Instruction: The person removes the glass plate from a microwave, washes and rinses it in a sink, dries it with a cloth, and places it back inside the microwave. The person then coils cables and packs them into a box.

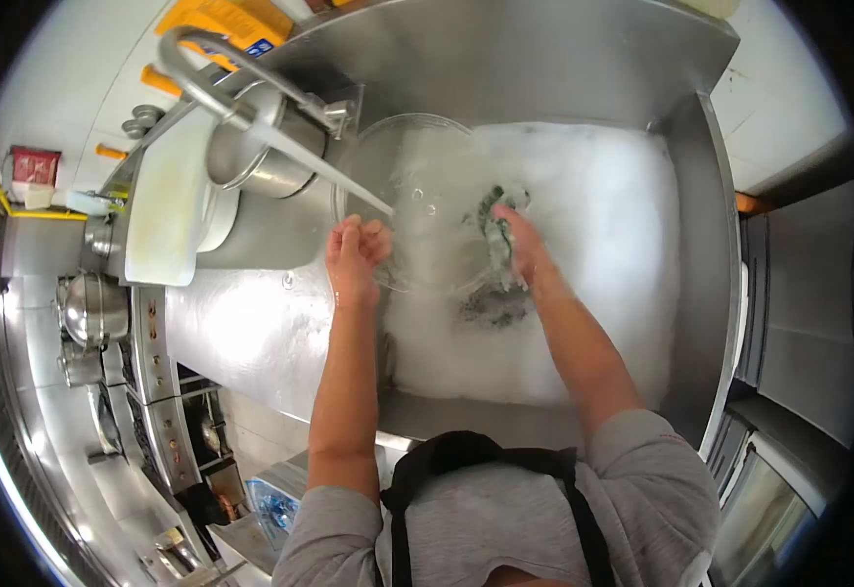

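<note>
A large clear round bowl or lid (417, 161) is over the left part of the suds-filled sink, with its rim showing as a thin line. At its left edge my left hand (357, 256) is closed, fingers curled at the rim. My right hand (525, 245) is closed on a dark green scouring pad (494, 220) covered in foam, over the right side of the clear bowl. Water runs from the tap (241, 112) into the bowl just above my left hand. Dark specks show in the suds below the pad.
White suds fill the steel sink (696, 245). Left of it, a steel pot (280, 161) and a pale rectangular tray (168, 201) stand on the draining board (251, 323). A stove (158, 362) and several pots lie farther left. A yellow-orange packet (236, 20) sits behind the tap.
</note>
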`<act>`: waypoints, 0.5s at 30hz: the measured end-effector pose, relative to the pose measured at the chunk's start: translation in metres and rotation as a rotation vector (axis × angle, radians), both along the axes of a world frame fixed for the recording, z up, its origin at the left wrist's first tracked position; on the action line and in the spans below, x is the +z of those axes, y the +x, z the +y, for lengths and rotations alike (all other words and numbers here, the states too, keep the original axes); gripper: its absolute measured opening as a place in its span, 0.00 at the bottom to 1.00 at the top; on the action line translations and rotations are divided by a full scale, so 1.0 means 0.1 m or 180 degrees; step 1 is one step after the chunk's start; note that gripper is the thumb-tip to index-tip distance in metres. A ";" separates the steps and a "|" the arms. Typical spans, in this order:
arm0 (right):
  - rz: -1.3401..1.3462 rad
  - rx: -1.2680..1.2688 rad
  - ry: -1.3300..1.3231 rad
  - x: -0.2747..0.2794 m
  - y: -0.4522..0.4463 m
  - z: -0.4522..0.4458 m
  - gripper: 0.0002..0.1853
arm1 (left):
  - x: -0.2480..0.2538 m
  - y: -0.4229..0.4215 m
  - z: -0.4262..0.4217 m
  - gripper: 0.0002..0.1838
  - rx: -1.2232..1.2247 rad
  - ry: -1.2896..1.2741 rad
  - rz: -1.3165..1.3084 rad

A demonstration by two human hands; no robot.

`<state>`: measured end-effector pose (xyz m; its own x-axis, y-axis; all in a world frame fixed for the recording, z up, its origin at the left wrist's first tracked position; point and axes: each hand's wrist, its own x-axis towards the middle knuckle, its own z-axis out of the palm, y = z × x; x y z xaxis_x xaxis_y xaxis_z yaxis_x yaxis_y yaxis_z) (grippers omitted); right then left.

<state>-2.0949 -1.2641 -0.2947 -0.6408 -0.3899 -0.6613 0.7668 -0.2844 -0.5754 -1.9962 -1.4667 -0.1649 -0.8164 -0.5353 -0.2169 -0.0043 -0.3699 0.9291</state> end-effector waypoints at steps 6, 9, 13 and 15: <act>0.1773 0.0435 0.0290 0.66 -0.04 -0.25 0.30 | 0.47 0.27 -0.48 0.12 -0.0170 -0.0175 -0.0675; 0.2566 0.0971 0.1895 0.95 0.03 -0.46 0.27 | 0.29 0.45 -0.72 0.14 0.0026 -0.0206 -0.0588; 0.4525 0.0524 0.3722 0.95 0.29 -0.84 0.21 | 0.20 0.54 -0.75 0.15 0.0621 0.0074 -0.0511; 0.4986 0.1038 0.3771 0.98 0.55 -1.02 0.18 | 0.15 0.58 -0.79 0.15 0.0659 0.0115 -0.0288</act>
